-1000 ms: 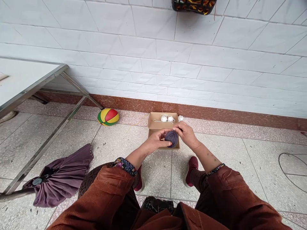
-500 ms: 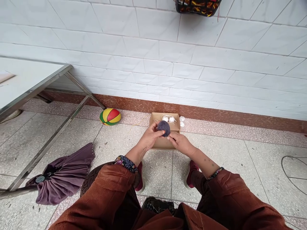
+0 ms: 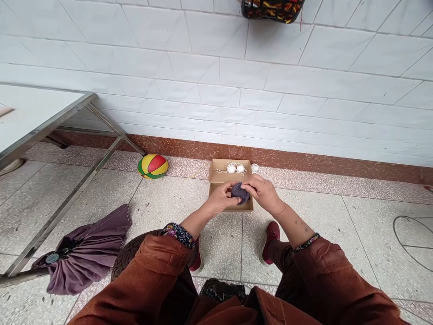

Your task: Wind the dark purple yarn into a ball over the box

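A dark purple-grey ball of yarn (image 3: 240, 194) is gripped in my left hand (image 3: 221, 198), the thumb along its lower side and the fingers behind it. My right hand (image 3: 265, 193) is closed in a pinch at the ball's upper right, touching its yarn; a single strand between the fingertips is too fine to see. Below both hands lies an open cardboard box (image 3: 248, 205), partly covered by them. White balls of yarn (image 3: 231, 168) with loose thread rest in its raised far part. Another white yarn ball (image 3: 255, 168) is just right of the box.
A colourful ball (image 3: 153, 166) lies by the wall, near a metal-framed table (image 3: 50, 119) on the left. A folded purple umbrella (image 3: 91, 250) is on the floor beneath. A black basket (image 3: 272, 10) is at the top, and a wire ring (image 3: 395, 230) at the right.
My right hand has moved from the ball's lower right up to its upper right side. The yarn ball has shifted slightly right and down in my left hand.
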{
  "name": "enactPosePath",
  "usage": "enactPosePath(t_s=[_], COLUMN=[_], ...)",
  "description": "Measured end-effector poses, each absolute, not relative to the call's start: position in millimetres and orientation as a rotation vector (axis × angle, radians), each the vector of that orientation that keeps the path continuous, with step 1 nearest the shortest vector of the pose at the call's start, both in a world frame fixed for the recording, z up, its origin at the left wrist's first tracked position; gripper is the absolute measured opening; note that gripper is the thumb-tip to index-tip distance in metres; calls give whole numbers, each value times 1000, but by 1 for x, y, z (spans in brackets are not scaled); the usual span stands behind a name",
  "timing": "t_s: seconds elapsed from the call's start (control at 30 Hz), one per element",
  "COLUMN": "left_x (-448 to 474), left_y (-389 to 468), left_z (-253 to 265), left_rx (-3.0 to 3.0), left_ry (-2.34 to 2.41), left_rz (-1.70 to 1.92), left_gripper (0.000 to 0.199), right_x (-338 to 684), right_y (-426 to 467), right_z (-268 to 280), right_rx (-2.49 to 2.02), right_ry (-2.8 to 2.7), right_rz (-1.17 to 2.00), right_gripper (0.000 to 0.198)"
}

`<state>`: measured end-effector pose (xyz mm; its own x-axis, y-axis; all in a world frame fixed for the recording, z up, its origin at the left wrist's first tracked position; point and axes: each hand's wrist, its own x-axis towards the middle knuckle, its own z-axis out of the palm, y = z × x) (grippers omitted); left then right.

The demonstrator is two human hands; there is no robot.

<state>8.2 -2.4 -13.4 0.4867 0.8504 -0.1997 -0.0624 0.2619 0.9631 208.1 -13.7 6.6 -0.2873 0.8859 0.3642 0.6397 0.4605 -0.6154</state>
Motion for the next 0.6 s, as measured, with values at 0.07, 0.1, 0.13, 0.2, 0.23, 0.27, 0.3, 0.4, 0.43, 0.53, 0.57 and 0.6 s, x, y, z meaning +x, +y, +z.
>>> enactPosePath(t_s=[0.07, 0.1, 0.13, 0.2, 0.23, 0.27, 0.3, 0.4, 0.43, 0.53, 0.57, 0.6], left_x=[8, 8, 8, 6, 5, 4, 3, -2, -3, -6, -6, -6], left_y=[-5, -6, -7, -6, -5, -3, 0, 9, 12, 20, 21, 22], left_z=[-12, -12, -11, -8, -7, -6, -5, -5, -5, -9, -10, -12], left_rx=[1106, 1069, 1026, 942, 908, 880, 853, 773, 757, 770, 791, 819], left_ry=[776, 737, 699, 636, 616, 607, 610, 680, 720, 858, 896, 929], left_rz=[692, 691, 703, 756, 791, 826, 860, 962, 991, 1054, 1064, 1067], left_gripper=[51, 52, 55, 60, 61, 60, 58, 52, 51, 49, 49, 50], right_x=[212, 213, 213, 212, 210, 208, 206, 195, 191, 181, 178, 176], right_y=[-9, -6, -4, -1, 0, 1, 0, -7, -11, -25, -29, -33], right_z=[0, -3, -7, -16, -21, -26, -30, -39, -39, -32, -27, -21], right_rx=[-1360, -1396, -1424, -1476, -1504, -1531, -1550, -1475, -1408, -1202, -1149, -1103], right_ry=[-2020, -2006, -1985, -1945, -1938, -1947, -1975, -2149, -2211, -2334, -2344, -2339], right_rz=[389, 366, 351, 343, 352, 370, 397, 498, 522, 562, 569, 580], right_gripper=[26, 26, 26, 25, 24, 23, 21, 14, 14, 16, 18, 19])
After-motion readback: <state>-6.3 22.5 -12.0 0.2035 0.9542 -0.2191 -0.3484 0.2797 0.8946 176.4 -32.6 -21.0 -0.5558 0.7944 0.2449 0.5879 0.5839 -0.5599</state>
